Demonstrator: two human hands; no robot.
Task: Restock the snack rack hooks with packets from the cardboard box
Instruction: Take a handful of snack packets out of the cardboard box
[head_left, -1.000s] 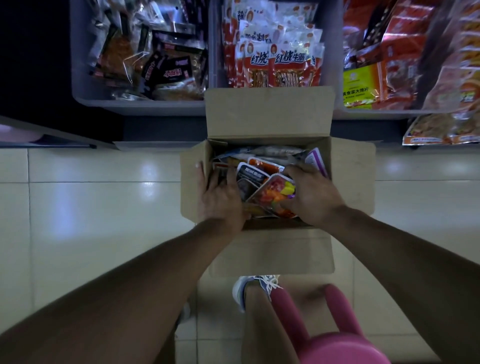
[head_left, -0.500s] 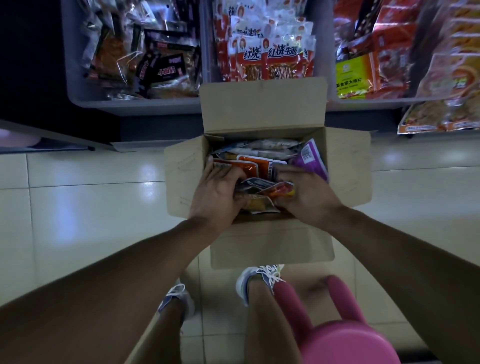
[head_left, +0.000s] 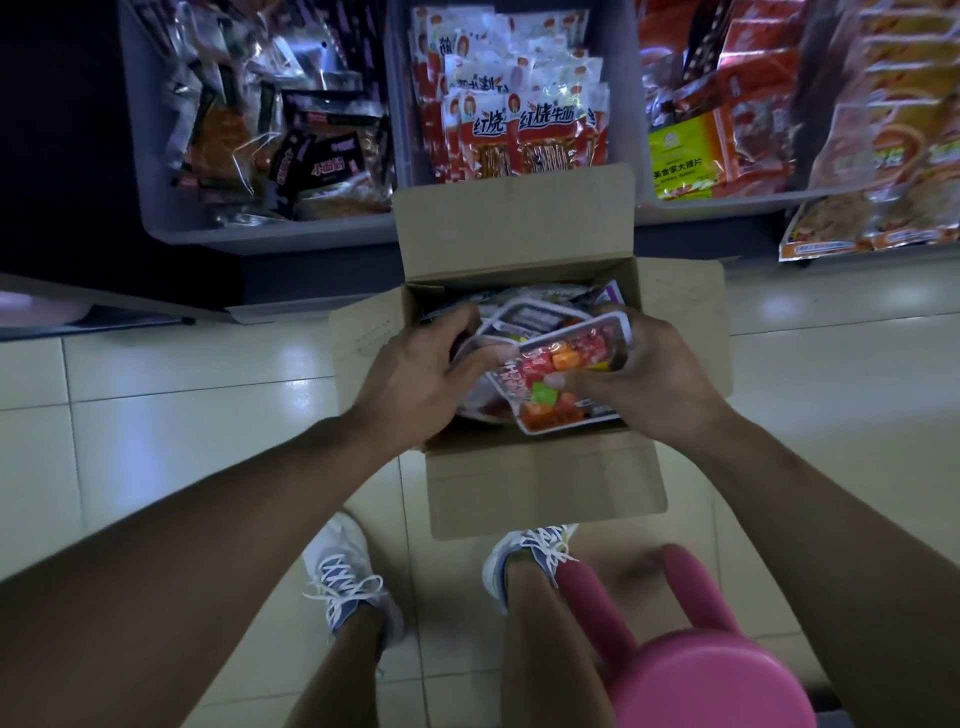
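Hands work inside an open brown cardboard box (head_left: 540, 483) standing on the pale tiled floor (head_left: 156, 405) with all four flaps folded outward. Left hand (head_left: 415, 379) curls its fingers over the white-edged snack packets (head_left: 524, 317) stacked in the box, gripping their left edges. Right hand (head_left: 649, 379) clamps a red packet with a white border and coloured cubes printed on it (head_left: 566, 384), thumb pressed on its face and fingers wrapped round its far right edge; this packet lies tilted on top of the stack, its near corner over the box's front rim. The two hands sit close, with only the packets between them. Beyond the box, touching its far flap, stand grey plastic bins (head_left: 270, 236) of the snack rack, filled with dark packets on the left, red-and-white packets (head_left: 519, 135) in the middle and red and yellow ones on the right. Near the person's two blue-and-white laced shoes (head_left: 348, 582) stands a pink plastic stool with two ear-like prongs (head_left: 696, 670)
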